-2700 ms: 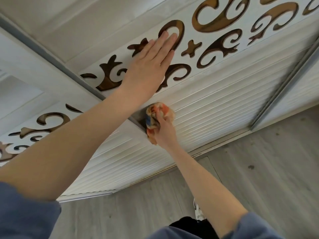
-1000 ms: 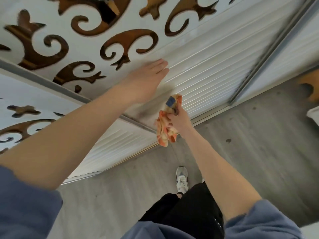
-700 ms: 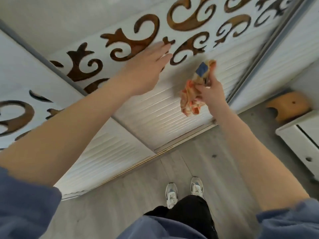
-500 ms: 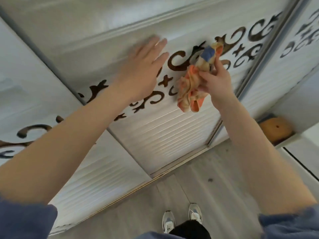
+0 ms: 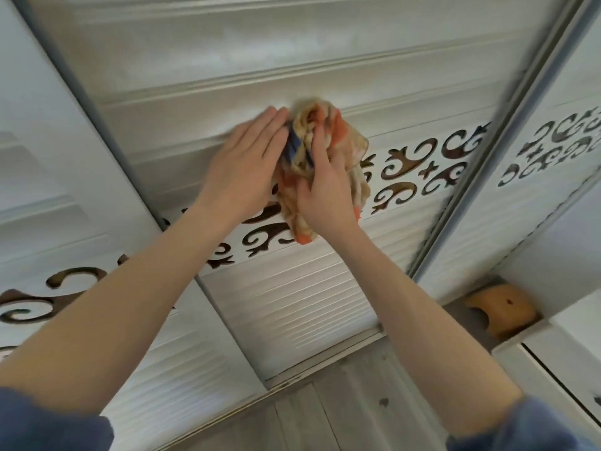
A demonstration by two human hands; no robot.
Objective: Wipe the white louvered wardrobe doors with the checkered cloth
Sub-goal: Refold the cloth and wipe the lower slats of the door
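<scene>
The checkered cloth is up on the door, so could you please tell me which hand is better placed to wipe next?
The right hand, probably: it grips the checkered cloth bunched against the wardrobe door, while the left hand lies flat on the door beside it, fingers straight, holding nothing.

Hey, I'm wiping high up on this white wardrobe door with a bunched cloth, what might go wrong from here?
The orange and blue checkered cloth is bunched in your right hand, with loose ends hanging over the brown scroll cutouts; they might snag there. Your left hand lies flat on the white louvered wardrobe door, so it may leave smudges on the panel.
</scene>
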